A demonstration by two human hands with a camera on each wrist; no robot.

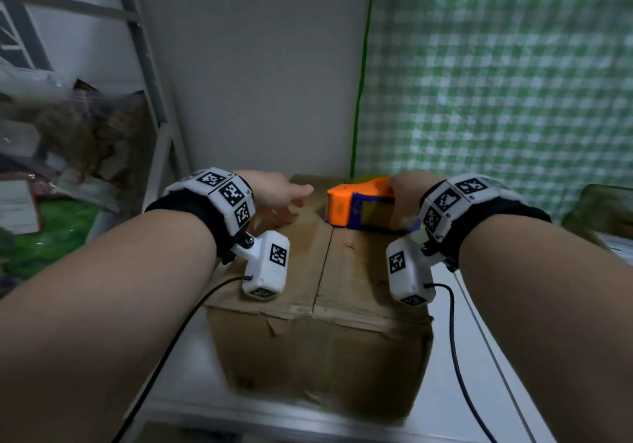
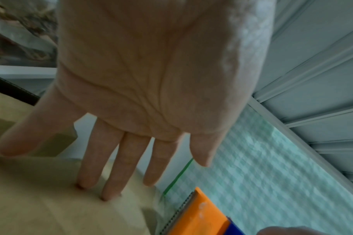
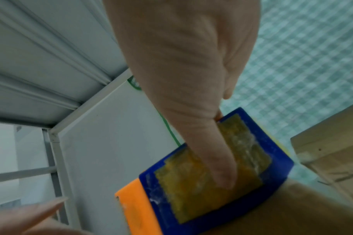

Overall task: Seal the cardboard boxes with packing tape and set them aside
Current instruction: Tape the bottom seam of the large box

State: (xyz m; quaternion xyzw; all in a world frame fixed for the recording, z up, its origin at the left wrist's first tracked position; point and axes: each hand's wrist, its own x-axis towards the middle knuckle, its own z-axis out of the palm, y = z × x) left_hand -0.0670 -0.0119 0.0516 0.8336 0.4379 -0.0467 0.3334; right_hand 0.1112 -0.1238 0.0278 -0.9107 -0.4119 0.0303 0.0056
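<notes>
A brown cardboard box (image 1: 322, 271) stands on the white table, its two top flaps closed along a centre seam. My left hand (image 1: 277, 199) lies on the far left flap with straight fingers (image 2: 111, 171) pressing the cardboard (image 2: 51, 206). My right hand (image 1: 404, 196) grips an orange and blue tape dispenser (image 1: 356, 208) resting on the far right part of the box top. In the right wrist view the thumb lies across the tape roll in the dispenser (image 3: 202, 179). The dispenser's serrated blade end (image 2: 197, 213) points at the left hand.
The white table (image 1: 479, 391) carries the box. A green checked cloth (image 1: 496, 83) hangs at the right, a grey metal rack (image 1: 150, 76) with cluttered bags at the left. Another cardboard box (image 3: 332, 151) stands to the right. Black cables trail from both wrist cameras.
</notes>
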